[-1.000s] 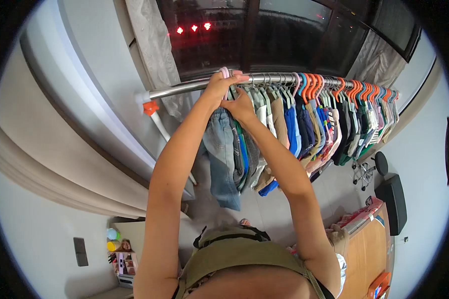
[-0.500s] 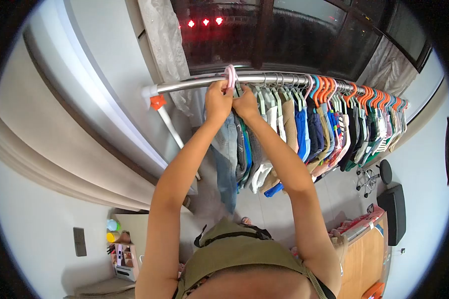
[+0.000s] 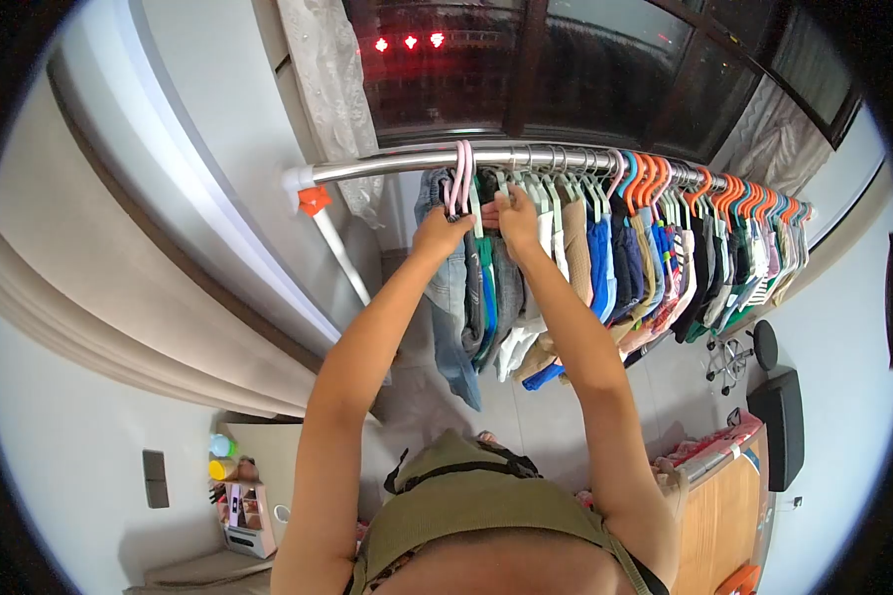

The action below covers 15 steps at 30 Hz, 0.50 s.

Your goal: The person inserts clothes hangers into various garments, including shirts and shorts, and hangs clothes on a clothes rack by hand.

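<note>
A metal rail carries a row of hung clothes. Pink hangers (image 3: 462, 164) are hooked near its left end, with blue denim clothing (image 3: 449, 322) below them. My left hand (image 3: 439, 236) is closed at the top of the denim, just under the pink hangers. Close by on the right, my right hand (image 3: 519, 226) has its fingers bent among the clothes beside a pale green hanger (image 3: 503, 182); what lies between them is hidden. Dark and green garments (image 3: 485, 297) hang between my hands, and a grey garment (image 3: 509, 288) hangs below my right hand.
The metal rail (image 3: 387, 162) runs rightward past the window (image 3: 605, 79), full of clothes on orange hangers (image 3: 729, 188) and others. A white post (image 3: 342, 258) holds its left end. Beige curtains (image 3: 99, 258) hang left. A wooden surface (image 3: 724, 506) and wheeled chair base (image 3: 729, 362) are right.
Both hands have come down from the hanger hooks at the rail and moved slightly apart. The pink hangers now hang uncovered on the rail, and the denim has shifted and swung a little right.
</note>
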### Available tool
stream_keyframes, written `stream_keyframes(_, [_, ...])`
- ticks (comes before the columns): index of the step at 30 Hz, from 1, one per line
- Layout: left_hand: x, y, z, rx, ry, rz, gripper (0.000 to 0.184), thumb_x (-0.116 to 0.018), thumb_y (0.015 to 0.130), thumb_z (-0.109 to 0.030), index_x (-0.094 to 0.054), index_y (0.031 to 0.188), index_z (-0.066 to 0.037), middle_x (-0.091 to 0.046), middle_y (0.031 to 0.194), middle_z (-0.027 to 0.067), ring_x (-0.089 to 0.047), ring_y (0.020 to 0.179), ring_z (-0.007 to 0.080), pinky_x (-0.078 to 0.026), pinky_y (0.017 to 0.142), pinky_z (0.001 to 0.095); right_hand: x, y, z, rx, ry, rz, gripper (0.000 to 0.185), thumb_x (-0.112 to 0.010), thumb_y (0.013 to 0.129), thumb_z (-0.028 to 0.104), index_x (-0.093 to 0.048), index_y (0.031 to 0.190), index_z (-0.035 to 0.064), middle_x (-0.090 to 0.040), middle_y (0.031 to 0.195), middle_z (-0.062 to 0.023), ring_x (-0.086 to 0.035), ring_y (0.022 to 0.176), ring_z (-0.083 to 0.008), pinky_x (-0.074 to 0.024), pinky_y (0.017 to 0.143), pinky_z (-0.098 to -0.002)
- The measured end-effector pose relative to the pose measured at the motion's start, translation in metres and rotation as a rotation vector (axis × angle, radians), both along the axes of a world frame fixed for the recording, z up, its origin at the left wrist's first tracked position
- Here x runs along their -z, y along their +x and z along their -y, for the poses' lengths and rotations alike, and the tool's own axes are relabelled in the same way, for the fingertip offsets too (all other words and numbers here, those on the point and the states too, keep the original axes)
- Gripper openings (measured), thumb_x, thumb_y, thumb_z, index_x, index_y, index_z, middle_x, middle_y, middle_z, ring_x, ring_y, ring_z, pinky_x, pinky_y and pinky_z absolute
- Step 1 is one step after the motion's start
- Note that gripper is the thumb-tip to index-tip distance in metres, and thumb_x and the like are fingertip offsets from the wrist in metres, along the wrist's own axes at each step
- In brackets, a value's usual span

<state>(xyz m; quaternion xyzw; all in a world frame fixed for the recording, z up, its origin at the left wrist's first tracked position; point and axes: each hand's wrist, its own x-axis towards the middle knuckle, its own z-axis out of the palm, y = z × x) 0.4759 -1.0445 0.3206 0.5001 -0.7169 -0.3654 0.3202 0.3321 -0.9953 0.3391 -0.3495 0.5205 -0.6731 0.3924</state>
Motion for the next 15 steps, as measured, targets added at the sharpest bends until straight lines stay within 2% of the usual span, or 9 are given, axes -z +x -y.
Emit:
stream_keyframes(1, [-0.003,-0.003,-0.001,-0.011,0.052,0.000,0.037,-0.066,0.086,-0.032,-0.066,0.102,0.001,-0.068,0.095,0.0133,-0.062,0.088,0.0228,-0.045,0.081,0.0335,0.004,0.000,0.001,0.032,-0.025,-0.012,0.041,-0.053,0.095,0.013,-0.043,0.131,-0.0023,-0.066,0.084,-0.0168,-0.066,0.067,-0.0220,-0.0514,0.063,-0.0334])
stream_keyframes(4, [0.002,-0.012,-0.004,0.102,0.314,-0.420,0.027,-0.067,0.086,-0.022,-0.067,0.101,0.000,-0.067,0.095,0.0079,-0.060,0.086,0.0173,-0.044,0.079,0.0307,0.016,-0.003,0.008,0.222,-0.032,-0.549,0.041,-0.054,0.093,0.012,-0.045,0.130,-0.0036,-0.066,0.085,-0.0175,-0.067,0.069,-0.0225,-0.0515,0.064,-0.0344])
stream_keyframes(7, [0.002,-0.033,-0.018,0.086,0.360,-0.632,0.021,-0.067,0.085,-0.014,-0.067,0.102,-0.002,-0.066,0.095,0.0029,-0.057,0.086,0.0124,-0.042,0.079,0.0274,0.015,-0.014,0.006,0.323,-0.033,-0.644,0.038,-0.056,0.091,0.009,-0.050,0.125,-0.0049,-0.067,0.079,-0.0180,-0.067,0.069,-0.0253,-0.0512,0.065,-0.0360])
stream_keyframes(9, [0.006,-0.059,-0.023,0.130,0.389,-0.753,0.022,-0.068,0.084,-0.013,-0.067,0.103,-0.002,-0.065,0.093,0.0020,-0.056,0.086,0.0120,-0.041,0.079,0.0266,0.011,-0.029,-0.006,0.396,-0.014,-0.667,0.036,-0.057,0.089,0.009,-0.053,0.123,-0.0046,-0.067,0.074,-0.0188,-0.067,0.070,-0.0271,-0.0507,0.066,-0.0379])
stream_keyframes(10, [0.008,-0.072,-0.029,0.152,0.407,-0.812,0.023,-0.069,0.084,-0.013,-0.066,0.104,-0.002,-0.065,0.092,0.0016,-0.056,0.086,0.0118,-0.041,0.079,0.0261,0.009,-0.042,-0.007,0.407,0.045,-0.625,0.037,-0.058,0.088,0.009,-0.054,0.122,-0.0043,-0.066,0.077,-0.0224,-0.067,0.072,-0.0312,-0.0503,0.067,-0.0401])
stream_keyframes(12, [0.006,-0.103,-0.035,0.166,0.439,-0.800,0.025,-0.068,0.083,-0.011,-0.065,0.106,-0.002,-0.063,0.094,0.0015,-0.054,0.090,0.0115,-0.038,0.085,0.0270,0.012,-0.068,-0.014,0.492,0.053,-0.752,0.034,-0.058,0.088,0.009,-0.057,0.119,-0.0050,-0.066,0.080,-0.0261,-0.066,0.074,-0.0365,-0.0498,0.068,-0.0425])
stream_keyframes(15, [0.008,-0.147,-0.045,0.198,0.457,-0.807,0.026,-0.068,0.083,-0.009,-0.064,0.108,-0.002,-0.062,0.099,0.0017,-0.052,0.097,0.0118,-0.035,0.090,0.0284,0.016,-0.109,-0.024,0.585,-0.031,-0.844,0.031,-0.058,0.087,0.008,-0.059,0.115,-0.0047,-0.065,0.083,-0.0284,-0.066,0.077,-0.0397,-0.0498,0.070,-0.0436])
